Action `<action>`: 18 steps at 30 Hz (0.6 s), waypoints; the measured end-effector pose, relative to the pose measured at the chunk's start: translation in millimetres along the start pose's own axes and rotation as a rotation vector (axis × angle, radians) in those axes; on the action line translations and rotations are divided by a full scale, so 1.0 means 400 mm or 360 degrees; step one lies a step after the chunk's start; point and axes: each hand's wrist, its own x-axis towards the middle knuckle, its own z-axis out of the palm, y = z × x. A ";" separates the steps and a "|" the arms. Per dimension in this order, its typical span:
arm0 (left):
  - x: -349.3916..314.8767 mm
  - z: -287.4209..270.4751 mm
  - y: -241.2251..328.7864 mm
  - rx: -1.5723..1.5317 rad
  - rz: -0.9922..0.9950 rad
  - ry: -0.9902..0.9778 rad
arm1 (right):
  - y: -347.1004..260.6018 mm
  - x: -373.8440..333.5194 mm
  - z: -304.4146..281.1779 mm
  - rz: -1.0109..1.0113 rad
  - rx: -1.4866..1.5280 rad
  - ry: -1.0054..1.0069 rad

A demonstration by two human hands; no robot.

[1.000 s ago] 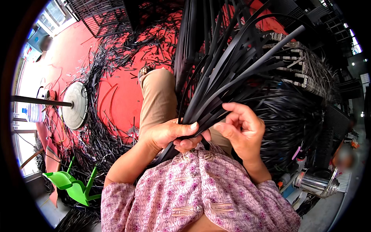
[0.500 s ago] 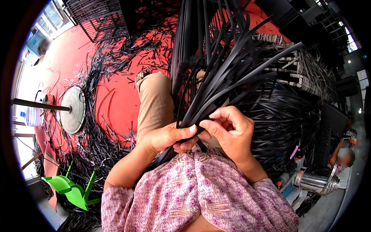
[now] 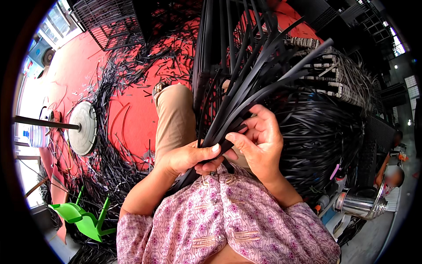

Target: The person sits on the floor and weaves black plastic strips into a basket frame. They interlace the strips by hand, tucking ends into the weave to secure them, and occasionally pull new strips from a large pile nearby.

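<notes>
My left hand (image 3: 193,159) is closed round a bundle of flat black plastic strips (image 3: 247,90) in front of my shirt. The strips fan out upward and to the right, and some lower ends run beneath the left forearm. At the bundle's right side, my right hand (image 3: 263,143) has its thumb against the strips and its fingers curled behind some of them. How many strips it grips is hidden.
A black metal frame (image 3: 203,66) stands just ahead. Piles of black strips (image 3: 316,136) lie at right, beside woven grey pieces (image 3: 327,79). Scraps litter the red floor (image 3: 132,123). At left are a round grey base (image 3: 82,127) with a pole and a green plastic object (image 3: 85,220).
My right hand has shifted slightly, its fingers rising and opening a little along the strips. The strip tips at upper right have swung slightly left. My left hand keeps its hold.
</notes>
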 end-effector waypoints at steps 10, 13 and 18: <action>0.000 0.005 -0.012 -0.0105 0.0058 -0.0022 | -0.020 0.007 0.008 -0.0019 -0.0148 -0.0036; -0.003 0.010 -0.014 -0.0050 0.0067 0.0035 | -0.016 0.008 -0.001 0.0019 -0.0128 -0.0098; -0.006 0.018 -0.009 -0.0031 0.0085 0.0061 | -0.014 0.010 -0.003 -0.0025 -0.0087 -0.0152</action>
